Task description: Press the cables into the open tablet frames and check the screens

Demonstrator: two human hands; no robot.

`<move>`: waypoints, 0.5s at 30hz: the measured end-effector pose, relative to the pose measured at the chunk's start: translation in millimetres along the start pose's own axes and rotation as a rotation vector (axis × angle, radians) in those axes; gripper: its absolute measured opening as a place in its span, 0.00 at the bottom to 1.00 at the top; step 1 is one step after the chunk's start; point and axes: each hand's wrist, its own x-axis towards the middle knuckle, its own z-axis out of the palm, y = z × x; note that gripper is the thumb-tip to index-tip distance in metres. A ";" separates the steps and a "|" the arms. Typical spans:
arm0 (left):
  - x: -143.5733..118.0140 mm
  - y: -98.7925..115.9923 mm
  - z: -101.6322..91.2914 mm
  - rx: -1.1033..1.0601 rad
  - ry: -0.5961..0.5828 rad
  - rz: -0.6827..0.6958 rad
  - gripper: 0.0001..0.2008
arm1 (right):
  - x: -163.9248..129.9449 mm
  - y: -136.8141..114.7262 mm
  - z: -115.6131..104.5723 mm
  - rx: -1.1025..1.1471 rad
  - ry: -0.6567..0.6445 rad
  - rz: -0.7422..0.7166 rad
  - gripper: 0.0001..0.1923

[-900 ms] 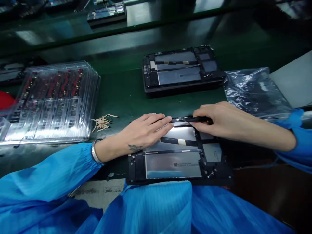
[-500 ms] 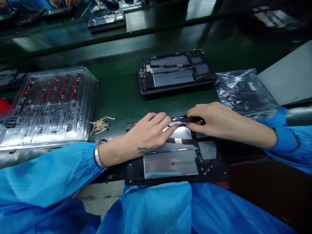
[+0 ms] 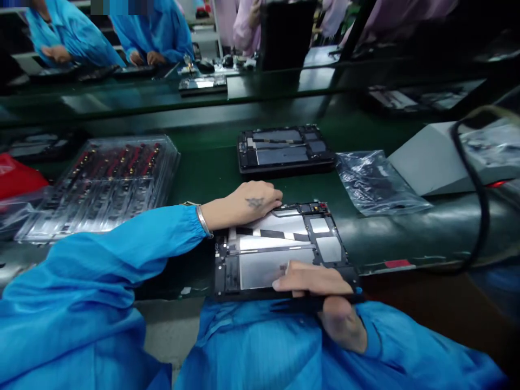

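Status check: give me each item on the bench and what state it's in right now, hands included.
Left hand: flat on the near tablet's far-left corner.
Right hand: gripping a black tool at the tablet's near edge.
Near tablet: back cover off, internals exposed.
Far tablet: also open, untouched.
Clear trays: stacked, holding small parts.
Plastic bag: crumpled, lying flat.

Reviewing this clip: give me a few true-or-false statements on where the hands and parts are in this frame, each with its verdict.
1. The left hand rests on the far left corner of the open tablet. True.
2. The right hand holds a slim black tool at the tablet's near edge. True.
3. The second open tablet lies stacked on the near one. False: it lies apart, farther back on the green belt.
4. The clear trays sit to the right of the tablets. False: they sit on the left.
5. The crumpled plastic bag covers the near tablet. False: it lies on the belt to its right.
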 end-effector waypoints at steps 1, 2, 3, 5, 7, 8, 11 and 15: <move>1.1 -5.2 -3.6 -0.137 -0.040 -0.022 0.16 | 1.0 3.3 2.4 0.047 0.034 -0.027 0.23; 1.4 -9.5 -7.6 -0.260 -0.073 -0.029 0.16 | 2.6 4.9 3.3 0.032 0.047 -0.073 0.24; 1.2 -12.8 -11.8 -0.358 -0.097 -0.028 0.16 | 4.6 4.9 3.3 -0.029 0.068 -0.120 0.25; -0.6 -16.6 -20.3 -0.466 -0.109 -0.041 0.15 | 8.5 2.0 3.2 -0.129 0.142 -0.162 0.25; -2.9 -17.1 -27.9 -0.510 -0.102 -0.057 0.14 | 11.6 -1.4 4.3 -0.154 0.192 -0.190 0.23; -3.8 -16.5 -31.2 -0.546 -0.104 -0.069 0.14 | 12.5 -2.4 5.1 -0.147 0.208 -0.196 0.22; -5.7 -12.8 -38.8 -0.756 -0.144 -0.137 0.14 | 13.2 -2.9 2.6 -0.141 0.164 -0.236 0.27; -8.3 -10.5 -49.3 -0.941 -0.074 -0.152 0.13 | 14.9 -2.0 -24.7 -0.433 -0.170 -0.449 0.25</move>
